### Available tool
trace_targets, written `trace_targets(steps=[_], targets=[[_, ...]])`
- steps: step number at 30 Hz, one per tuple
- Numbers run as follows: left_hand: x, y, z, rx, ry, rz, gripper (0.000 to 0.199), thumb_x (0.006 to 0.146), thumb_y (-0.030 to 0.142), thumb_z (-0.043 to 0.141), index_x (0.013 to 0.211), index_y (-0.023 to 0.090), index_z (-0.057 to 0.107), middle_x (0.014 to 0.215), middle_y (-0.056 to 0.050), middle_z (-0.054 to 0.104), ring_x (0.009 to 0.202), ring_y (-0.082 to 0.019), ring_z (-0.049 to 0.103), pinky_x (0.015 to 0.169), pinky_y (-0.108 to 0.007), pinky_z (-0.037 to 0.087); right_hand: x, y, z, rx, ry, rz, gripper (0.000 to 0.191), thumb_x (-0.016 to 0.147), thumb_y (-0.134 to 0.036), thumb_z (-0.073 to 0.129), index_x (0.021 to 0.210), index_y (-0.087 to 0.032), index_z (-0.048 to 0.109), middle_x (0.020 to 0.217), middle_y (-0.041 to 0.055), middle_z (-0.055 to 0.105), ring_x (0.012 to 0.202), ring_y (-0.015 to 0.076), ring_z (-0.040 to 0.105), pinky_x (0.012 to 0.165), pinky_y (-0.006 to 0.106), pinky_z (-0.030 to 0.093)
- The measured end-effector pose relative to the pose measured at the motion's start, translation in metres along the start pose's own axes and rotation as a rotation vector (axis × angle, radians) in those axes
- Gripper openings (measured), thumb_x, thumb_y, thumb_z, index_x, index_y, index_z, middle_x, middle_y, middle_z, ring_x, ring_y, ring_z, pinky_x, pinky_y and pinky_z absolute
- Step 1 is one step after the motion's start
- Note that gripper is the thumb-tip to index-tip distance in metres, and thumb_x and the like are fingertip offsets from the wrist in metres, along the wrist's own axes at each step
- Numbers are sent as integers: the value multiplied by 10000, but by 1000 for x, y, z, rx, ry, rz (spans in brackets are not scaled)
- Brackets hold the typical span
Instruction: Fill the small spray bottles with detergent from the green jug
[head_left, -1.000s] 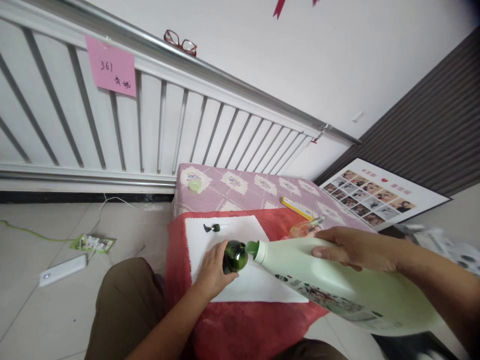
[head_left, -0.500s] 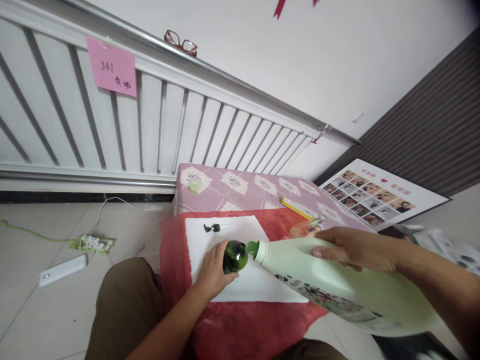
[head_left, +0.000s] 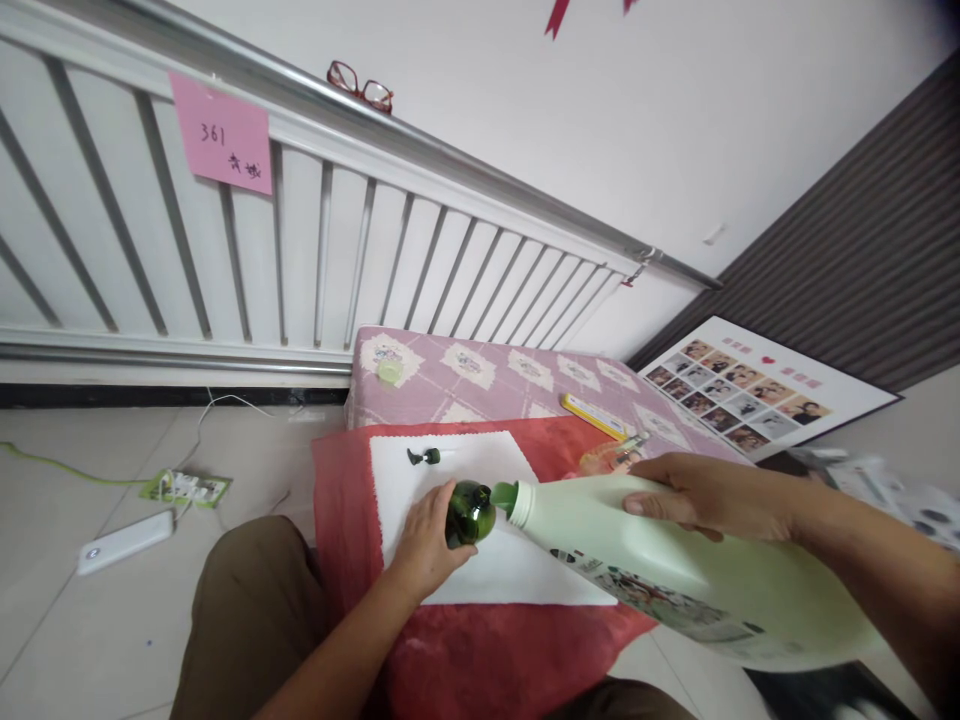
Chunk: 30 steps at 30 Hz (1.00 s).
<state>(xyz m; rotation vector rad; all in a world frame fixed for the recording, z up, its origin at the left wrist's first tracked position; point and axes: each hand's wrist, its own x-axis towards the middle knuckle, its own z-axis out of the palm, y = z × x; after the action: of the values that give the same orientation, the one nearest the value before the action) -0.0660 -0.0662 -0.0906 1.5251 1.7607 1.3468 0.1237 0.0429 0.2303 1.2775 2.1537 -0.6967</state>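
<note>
My left hand (head_left: 429,540) is wrapped round a dark green bottle (head_left: 469,514), its open neck turned toward the right. My right hand (head_left: 694,495) grips the handle of a large pale green jug (head_left: 660,580), which lies tilted with its mouth to the left. The jug's green spout (head_left: 504,497) meets the bottle's neck; whether liquid is flowing I cannot make out. On the white sheet (head_left: 442,580) beneath lies a dark green pump head (head_left: 424,456), behind my left hand. A pale green cap (head_left: 390,372) rests on the patterned cloth.
A red cloth (head_left: 450,660) lies under the white sheet, over a pink patterned cover (head_left: 427,390). Toward the back right is a yellow box (head_left: 594,416). Behind stands a white radiator (head_left: 345,250) with glasses (head_left: 360,88) on top. A power strip (head_left: 187,487) sits on the floor.
The red cloth's left edge has shifted slightly outward. My hands, the bottle and the jug are held nearly still.
</note>
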Motion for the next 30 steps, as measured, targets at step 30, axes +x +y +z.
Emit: trace_targets(steps=[30], targets=[[-1,-1,1,3,-2,-5,945,629,248,768,1433,237,272,1427,-121,449,1310,-314,428,1101,-502,325,-2,-3,-1,32,-22,-5,561,786,-725,479,866,-174,551,674,-18,464,574,126,471,479,237,364]])
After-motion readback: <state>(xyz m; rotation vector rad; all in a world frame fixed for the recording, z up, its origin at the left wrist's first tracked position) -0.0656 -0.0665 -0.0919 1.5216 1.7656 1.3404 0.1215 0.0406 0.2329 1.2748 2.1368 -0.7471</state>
